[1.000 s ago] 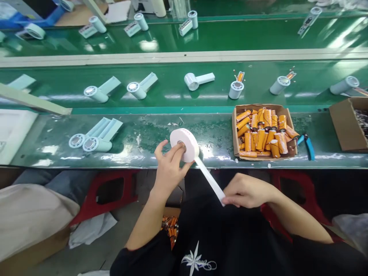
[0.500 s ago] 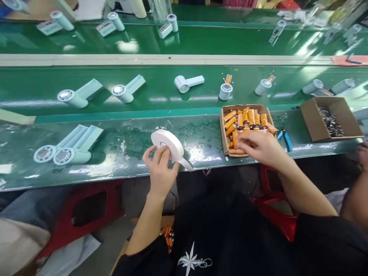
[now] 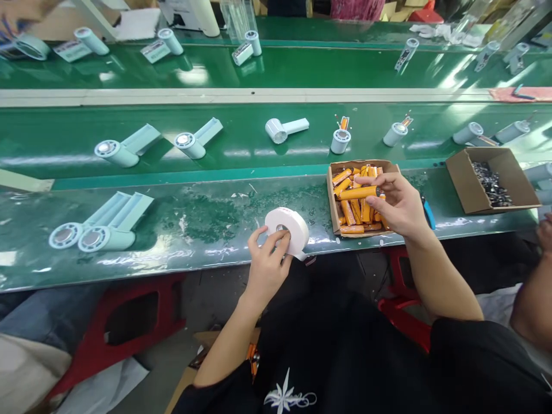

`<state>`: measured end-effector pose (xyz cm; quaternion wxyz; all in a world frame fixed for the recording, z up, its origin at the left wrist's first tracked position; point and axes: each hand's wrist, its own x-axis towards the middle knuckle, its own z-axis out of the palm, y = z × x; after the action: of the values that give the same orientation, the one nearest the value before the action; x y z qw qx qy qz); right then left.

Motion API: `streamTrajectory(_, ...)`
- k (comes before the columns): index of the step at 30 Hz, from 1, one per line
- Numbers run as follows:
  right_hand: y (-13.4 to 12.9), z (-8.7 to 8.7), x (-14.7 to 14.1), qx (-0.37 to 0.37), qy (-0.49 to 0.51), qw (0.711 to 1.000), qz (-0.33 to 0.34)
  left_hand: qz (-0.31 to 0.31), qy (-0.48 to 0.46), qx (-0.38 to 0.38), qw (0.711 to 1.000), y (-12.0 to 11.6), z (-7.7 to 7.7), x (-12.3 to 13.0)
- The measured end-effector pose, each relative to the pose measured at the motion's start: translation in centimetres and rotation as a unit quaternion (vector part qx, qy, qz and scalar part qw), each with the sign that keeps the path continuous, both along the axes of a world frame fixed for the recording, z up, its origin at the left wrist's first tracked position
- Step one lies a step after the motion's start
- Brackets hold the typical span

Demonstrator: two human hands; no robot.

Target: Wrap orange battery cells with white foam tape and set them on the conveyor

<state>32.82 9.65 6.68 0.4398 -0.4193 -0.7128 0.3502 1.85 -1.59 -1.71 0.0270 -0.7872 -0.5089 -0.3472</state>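
Observation:
My left hand [image 3: 271, 256] grips a roll of white tape [image 3: 295, 227] near the bench's front edge, its fingers hooked at the core hole. A short loose end of tape hangs at the lower right of the roll. Above a cardboard box [image 3: 333, 210] full of orange batteries, my right hand [image 3: 401, 207] pinches one orange cylindrical battery [image 3: 357, 193] between thumb and fingers. The battery lies roughly level, its dark end toward my palm. Part of the box's right side is hidden behind my right hand.
Pale blue fan bodies [image 3: 118, 152] stand spaced along the green belt [image 3: 241, 135], and two more [image 3: 107, 237] lie on the bench at left. Blue-handled pliers [image 3: 428, 214] rest right of the batteries, near a carton [image 3: 470, 187] of small metal parts. Another person's arm [image 3: 532, 293] shows at far right.
My right hand has come up from the box with a battery in its fingers. My left hand has moved right with the tape roll.

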Motion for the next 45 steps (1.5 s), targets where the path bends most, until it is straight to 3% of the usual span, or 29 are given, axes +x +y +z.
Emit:
streamTrajectory(3, -2.0, 1.3, -0.3, -0.045, 0.069, 0.997, 0.013, -0.014, 0.016, 0.008, 1.0, -0.1, 1.2, 0.7)
streamTrajectory(7, -4.0, 1.8, -1.1, -0.018, -0.028, 0.999, -0.018, -0.018, 0.031, 0.009, 0.999, -0.5, 2.1, 1.9)
streamTrajectory(11, -4.5, 1.0, -1.8, 0.009, -0.056, 0.998, -0.014, -0.041, 0.06, 0.006, 0.997, -0.8, 2.3, 2.8)
streamTrajectory(17, -3.7, -0.6, -1.9, -0.014, 0.064, 0.998, 0.003, -0.06, 0.075, -0.011, 0.995, -1.3, 2.3, 3.3)
streamTrajectory(21, -3.9, -1.4, -1.9, -0.013, 0.002, 1.0, -0.012, -0.067, 0.077, -0.017, 0.995, -1.6, 2.1, 3.6)
streamTrajectory(28, -5.0, -0.8, -1.6, 0.116, -0.133, 0.976, -0.131, -0.093, 0.055, -0.028, 0.994, -1.8, 1.6, 3.8)
streamTrajectory(34, -5.8, 0.9, -1.0, 0.223, -0.185, 0.946, -0.147, -0.072, 0.046, -0.031, 0.996, -1.9, 1.7, 3.6)
streamTrajectory(41, -6.0, 0.3, -1.4, 0.239, -0.078, 0.964, -0.091, -0.103, 0.046, -0.023, 0.993, -1.6, 2.3, 4.2)
streamTrajectory(45, -5.6, -1.0, -1.7, 0.259, -0.001, 0.957, -0.128, -0.107, 0.054, -0.028, 0.992, -1.7, 2.0, 4.2)
